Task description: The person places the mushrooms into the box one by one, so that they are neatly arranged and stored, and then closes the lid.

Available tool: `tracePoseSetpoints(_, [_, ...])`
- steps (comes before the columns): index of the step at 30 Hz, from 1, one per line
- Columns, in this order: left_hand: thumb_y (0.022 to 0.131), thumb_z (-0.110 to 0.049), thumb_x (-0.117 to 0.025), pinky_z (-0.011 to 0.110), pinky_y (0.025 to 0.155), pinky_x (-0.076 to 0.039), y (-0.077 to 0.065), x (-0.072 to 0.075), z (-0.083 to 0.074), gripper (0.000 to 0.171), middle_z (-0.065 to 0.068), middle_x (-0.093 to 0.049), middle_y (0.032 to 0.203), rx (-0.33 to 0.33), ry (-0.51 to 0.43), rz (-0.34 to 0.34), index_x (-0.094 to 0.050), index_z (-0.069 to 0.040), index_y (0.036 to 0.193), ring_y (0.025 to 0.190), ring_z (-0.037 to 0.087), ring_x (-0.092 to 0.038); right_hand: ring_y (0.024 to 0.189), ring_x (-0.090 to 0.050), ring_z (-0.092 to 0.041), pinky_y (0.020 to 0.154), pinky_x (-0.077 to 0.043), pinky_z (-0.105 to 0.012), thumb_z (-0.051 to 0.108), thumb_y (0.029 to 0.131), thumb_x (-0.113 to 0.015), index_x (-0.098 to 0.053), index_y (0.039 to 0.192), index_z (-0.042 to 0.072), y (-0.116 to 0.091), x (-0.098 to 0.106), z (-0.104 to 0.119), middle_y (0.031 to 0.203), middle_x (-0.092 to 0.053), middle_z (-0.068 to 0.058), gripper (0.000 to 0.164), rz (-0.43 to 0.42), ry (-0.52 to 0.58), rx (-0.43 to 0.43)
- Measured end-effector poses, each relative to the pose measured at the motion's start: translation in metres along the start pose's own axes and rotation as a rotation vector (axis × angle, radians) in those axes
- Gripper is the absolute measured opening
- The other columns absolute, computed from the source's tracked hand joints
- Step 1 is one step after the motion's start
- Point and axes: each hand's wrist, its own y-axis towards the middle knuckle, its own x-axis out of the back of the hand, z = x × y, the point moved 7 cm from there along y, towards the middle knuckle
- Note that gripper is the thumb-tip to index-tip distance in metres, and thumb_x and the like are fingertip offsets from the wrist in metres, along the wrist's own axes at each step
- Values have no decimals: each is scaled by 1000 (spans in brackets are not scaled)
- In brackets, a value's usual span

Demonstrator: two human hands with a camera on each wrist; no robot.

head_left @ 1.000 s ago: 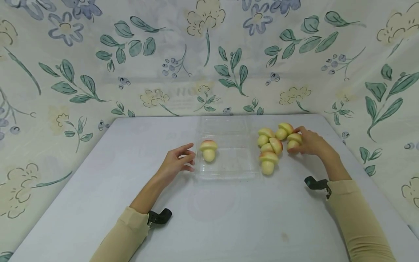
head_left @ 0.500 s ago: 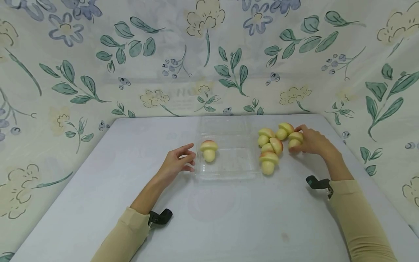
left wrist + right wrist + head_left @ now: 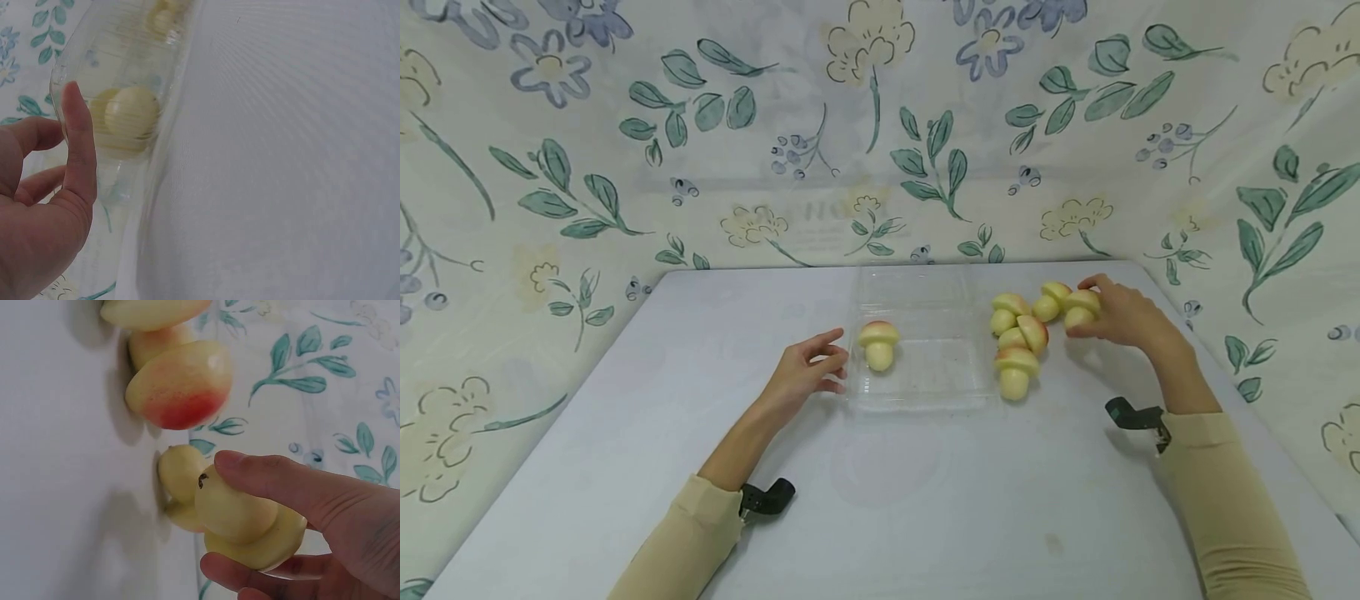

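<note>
My right hand [image 3: 1123, 315] pinches a toy mushroom [image 3: 1081, 308], pale yellow with a rounded cap, between thumb and fingertips. In the right wrist view the thumb lies along the stem of the mushroom [image 3: 234, 509] and the fingers bear on its cap. A clear plastic box [image 3: 925, 400] stands mid-table with one mushroom [image 3: 878, 346] at its left side. At that side my left hand [image 3: 801, 375] rests with loosely extended fingers right at the wall. The left wrist view shows one finger [image 3: 78, 137] upright against the clear plastic.
Several more yellow mushrooms with reddish caps, such as the nearest one [image 3: 1015, 375], lie clustered right of the box. A flower-print cloth [image 3: 880, 125] hangs behind the white table [image 3: 887, 517]. Each wrist wears a black camera mount [image 3: 767, 497].
My right hand has raised its mushroom slightly, moving a little back and to the right. The left hand, the box and the other mushrooms have stayed put.
</note>
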Motion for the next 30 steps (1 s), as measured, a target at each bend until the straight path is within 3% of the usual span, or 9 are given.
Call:
tracePoseSetpoints(12, [97, -12, -61, 23, 68, -61, -1, -1, -1, 58, 5, -53, 110, 9, 8, -7, -37, -4, 150, 79, 9, -62, 117, -51, -46, 90, -47, -62, 42, 82, -78, -35, 144, 3, -7, 11, 19, 134, -49, -30, 85, -42, -23, 59])
tracePoseSetpoints(30, [97, -10, -60, 28, 71, -62, 1, 0, 0, 58, 4, -54, 109, 8, 2, 2, -37, -4, 150, 79, 9, -62, 114, -55, -42, 86, -48, -60, 36, 83, -78, -40, 143, 7, -12, 8, 49, 129, -56, -24, 76, -71, -51, 132])
